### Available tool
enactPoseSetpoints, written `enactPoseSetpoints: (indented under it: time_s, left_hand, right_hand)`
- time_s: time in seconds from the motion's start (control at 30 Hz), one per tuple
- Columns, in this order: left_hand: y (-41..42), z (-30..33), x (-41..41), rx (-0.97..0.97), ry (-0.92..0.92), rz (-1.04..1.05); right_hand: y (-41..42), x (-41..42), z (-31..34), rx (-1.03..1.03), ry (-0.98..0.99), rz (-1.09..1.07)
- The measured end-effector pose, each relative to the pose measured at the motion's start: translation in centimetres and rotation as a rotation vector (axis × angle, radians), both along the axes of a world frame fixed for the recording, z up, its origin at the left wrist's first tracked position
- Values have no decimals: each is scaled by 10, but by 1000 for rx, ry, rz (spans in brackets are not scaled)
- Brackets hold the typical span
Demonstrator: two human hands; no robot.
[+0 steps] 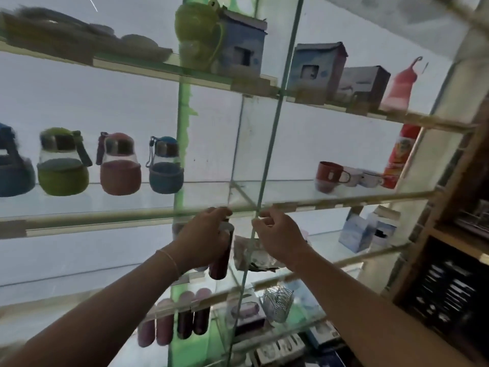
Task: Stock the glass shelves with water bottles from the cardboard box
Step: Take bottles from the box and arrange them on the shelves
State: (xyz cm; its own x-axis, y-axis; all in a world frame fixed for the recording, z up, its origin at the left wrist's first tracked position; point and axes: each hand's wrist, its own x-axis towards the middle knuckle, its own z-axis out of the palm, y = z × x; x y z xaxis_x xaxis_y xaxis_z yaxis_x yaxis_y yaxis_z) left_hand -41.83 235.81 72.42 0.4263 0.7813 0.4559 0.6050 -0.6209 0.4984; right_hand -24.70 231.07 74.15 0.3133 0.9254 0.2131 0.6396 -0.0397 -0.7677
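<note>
1. my left hand (205, 234) is curled round the top of a slim dark maroon water bottle (221, 260), holding it upright just under the front edge of the glass shelf (105, 215) at the middle of the unit.
2. my right hand (277, 237) is just beside it, fingers bent and pinching at the thin green-edged vertical glass divider (267, 160); whether it really grips the pane i cannot tell.
3. behind my hands, on the shelf below, lies a crumpled clear plastic wrapper (251, 255).
4. lower down, near the front edge of the next shelf, a row of slim maroon and pink bottles (174, 321) stands close together.
5. on the shelf above my hands, toward its left end, four round glass bottles in knitted sleeves (111, 165) stand side by side; toward the right end sit red and white mugs (344, 177) and a tall red printed flask (399, 157).
6. the top shelf carries small blue house-shaped boxes (315, 70), a green frog-shaped bottle (198, 35) and a pink bottle (399, 88).
7. behind the glass is a pale wall; at the right edge stands a dark wooden cabinet (449, 274).
</note>
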Motion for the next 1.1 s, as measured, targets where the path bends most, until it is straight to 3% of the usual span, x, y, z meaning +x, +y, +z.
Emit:
enactPoseSetpoints:
  time_s: [0.47,0.8,1.1]
  left_hand:
    - [-19,-46,138,-128,244,-226]
    - [1,-82,188,-134,304,-411]
    - [16,-150,194,-270,407,-511]
  right_hand:
    - [-70,130,-52,-112,71,-267]
    - [-82,155,-89,-196,165,-473]
    - [-83,143,-163,-291,254,-621]
